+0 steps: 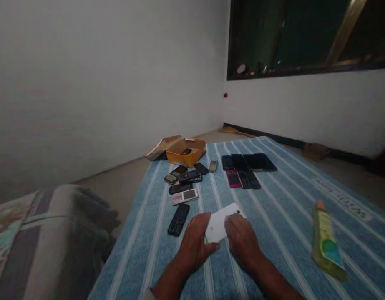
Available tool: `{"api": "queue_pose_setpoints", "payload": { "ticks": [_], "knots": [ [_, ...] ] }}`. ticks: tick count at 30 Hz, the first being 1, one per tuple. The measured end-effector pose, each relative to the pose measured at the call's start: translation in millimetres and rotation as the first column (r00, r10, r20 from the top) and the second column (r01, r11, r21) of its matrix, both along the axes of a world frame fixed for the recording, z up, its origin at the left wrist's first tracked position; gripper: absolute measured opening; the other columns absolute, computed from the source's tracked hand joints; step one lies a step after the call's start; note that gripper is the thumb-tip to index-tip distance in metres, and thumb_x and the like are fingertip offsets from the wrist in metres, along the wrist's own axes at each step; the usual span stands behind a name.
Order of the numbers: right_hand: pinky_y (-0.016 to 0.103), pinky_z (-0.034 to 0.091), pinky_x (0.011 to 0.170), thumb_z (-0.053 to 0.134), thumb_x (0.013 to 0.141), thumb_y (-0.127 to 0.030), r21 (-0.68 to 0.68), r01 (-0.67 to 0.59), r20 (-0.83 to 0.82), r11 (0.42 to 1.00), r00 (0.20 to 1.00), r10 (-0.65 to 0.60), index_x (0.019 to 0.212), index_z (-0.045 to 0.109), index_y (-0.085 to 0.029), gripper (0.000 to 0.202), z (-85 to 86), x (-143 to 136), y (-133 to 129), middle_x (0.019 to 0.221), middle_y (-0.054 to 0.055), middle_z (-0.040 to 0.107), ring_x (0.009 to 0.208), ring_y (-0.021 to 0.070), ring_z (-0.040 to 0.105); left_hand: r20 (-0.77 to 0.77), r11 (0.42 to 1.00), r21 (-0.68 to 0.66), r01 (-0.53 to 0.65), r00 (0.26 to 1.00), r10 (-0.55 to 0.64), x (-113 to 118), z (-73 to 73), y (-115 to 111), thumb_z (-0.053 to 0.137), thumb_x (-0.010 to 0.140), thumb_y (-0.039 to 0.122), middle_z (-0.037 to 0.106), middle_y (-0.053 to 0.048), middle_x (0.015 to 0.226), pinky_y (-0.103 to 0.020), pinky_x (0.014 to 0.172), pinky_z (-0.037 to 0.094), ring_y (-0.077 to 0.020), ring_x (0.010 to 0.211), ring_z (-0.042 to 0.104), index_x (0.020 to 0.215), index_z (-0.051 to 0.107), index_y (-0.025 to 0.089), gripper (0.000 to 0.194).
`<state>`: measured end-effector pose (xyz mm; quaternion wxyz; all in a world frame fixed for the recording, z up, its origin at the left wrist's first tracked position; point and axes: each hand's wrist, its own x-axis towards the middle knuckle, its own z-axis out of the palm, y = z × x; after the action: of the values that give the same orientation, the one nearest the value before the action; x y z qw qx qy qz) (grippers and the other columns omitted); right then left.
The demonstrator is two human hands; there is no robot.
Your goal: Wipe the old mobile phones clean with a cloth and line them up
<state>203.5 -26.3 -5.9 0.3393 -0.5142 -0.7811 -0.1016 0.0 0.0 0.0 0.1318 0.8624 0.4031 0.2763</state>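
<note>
I have a white smartphone between my two hands, slightly tilted, over the middle of the blue striped cloth; I cannot tell whether it touches the cloth. My left hand grips its left end, thumb along the near edge, the other fingers pressed together at the far side and partly hidden. My right hand is curled over the right end, its fingertips bunched on the white face; my knuckles cover that part, and I cannot make out what they pinch. A small dark dot shows by the far right corner, and a mark on the face is too faint to read. Just left of my left hand lies a black keypad phone, with a pale slider-like phone beyond it and a heap of dark phones overlapping so that some are half covered. Behind them an orange box stands with its flap up, its inside only partly visible. To the right, black phones sit edge to edge near a pink phone. The yellow bottle at far right has a blurred label. My forearms are cut off by the lower edge.
</note>
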Motion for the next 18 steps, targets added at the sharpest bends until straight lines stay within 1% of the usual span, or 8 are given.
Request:
{"api": "queue_pose_setpoints", "payload": {
  "ticks": [3,6,9,11,13,15,18],
  "knots": [
    [0.033,0.036,0.082,0.052,0.078,0.002,-0.102,0.116,0.012,0.988,0.993,-0.115,0.086,0.066,-0.012,0.022,8.6,12.8,8.4,0.088,0.011,0.062,0.091,0.0243,0.048,0.006,1.000,0.002,-0.019,1.000,0.019,0.8,-0.9,1.2,0.061,0.079,0.056,0.055,-0.021,0.133,-0.057,0.101,0.043,-0.0373,0.123,0.051,0.138,0.042,0.014,0.074],
    [0.033,0.036,0.079,0.053,0.078,0.002,-0.197,0.160,0.055,0.967,0.987,-0.152,0.080,0.065,-0.014,0.020,17.5,11.4,11.3,0.086,0.010,0.062,0.088,0.0242,0.048,0.009,0.999,-0.010,-0.042,0.999,0.042,2.4,0.7,1.2,0.066,0.077,0.051,0.056,-0.019,0.133,-0.056,0.101,0.043,-0.0365,0.123,0.052,0.137,0.043,0.016,0.073],
    [0.033,0.035,0.078,0.058,0.078,-0.001,-0.257,0.113,0.099,0.960,0.991,-0.090,0.080,0.066,-0.015,0.015,25.7,-6.3,10.0,0.089,0.009,0.062,0.089,0.0242,0.049,0.013,0.998,-0.028,-0.058,0.998,0.058,4.5,4.5,0.2,0.069,0.075,0.045,0.057,-0.018,0.132,-0.055,0.101,0.044,-0.0354,0.121,0.054,0.137,0.044,0.017,0.073],
    [0.033,0.035,0.078,0.062,0.080,-0.007,-0.288,0.032,0.113,0.957,0.994,0.001,0.081,0.066,-0.015,0.009,30.1,-22.2,9.5,0.088,0.009,0.062,0.089,0.0241,0.049,0.024,0.996,-0.044,-0.076,0.997,0.077,5.7,6.6,-0.5,0.069,0.075,0.039,0.057,-0.018,0.131,-0.054,0.101,0.044,-0.0343,0.121,0.054,0.138,0.043,0.016,0.072],
    [0.033,0.034,0.076,0.060,0.084,-0.009,-0.309,-0.035,0.120,0.951,0.990,0.075,0.084,0.067,-0.014,0.009,33.9,-35.8,11.2,0.089,0.008,0.062,0.088,0.0235,0.050,0.046,0.994,-0.059,-0.091,0.995,0.093,6.5,7.5,-1.0,0.068,0.076,0.036,0.057,-0.018,0.132,-0.053,0.101,0.045,-0.0331,0.122,0.053,0.140,0.040,0.015,0.073],
    [0.033,0.034,0.075,0.057,0.087,-0.009,-0.327,-0.059,0.120,0.943,0.987,0.103,0.086,0.067,-0.014,0.012,37.2,-43.6,15.6,0.089,0.008,0.062,0.089,0.0230,0.050,0.068,0.992,-0.070,-0.103,0.992,0.108,7.0,7.2,-1.2,0.067,0.076,0.033,0.056,-0.018,0.133,-0.052,0.101,0.045,-0.0323,0.122,0.054,0.143,0.036,0.016,0.075],
    [0.033,0.033,0.075,0.054,0.087,-0.009,-0.369,-0.043,0.125,0.928,0.988,0.095,0.086,0.067,-0.015,0.014,42.3,-42.5,25.9,0.089,0.008,0.062,0.091,0.0230,0.050,0.080,0.988,-0.092,-0.123,0.988,0.130,7.2,6.5,-1.2,0.069,0.073,0.028,0.055,-0.017,0.134,-0.053,0.101,0.045,-0.0328,0.122,0.053,0.145,0.033,0.017,0.082]
  ]
}}
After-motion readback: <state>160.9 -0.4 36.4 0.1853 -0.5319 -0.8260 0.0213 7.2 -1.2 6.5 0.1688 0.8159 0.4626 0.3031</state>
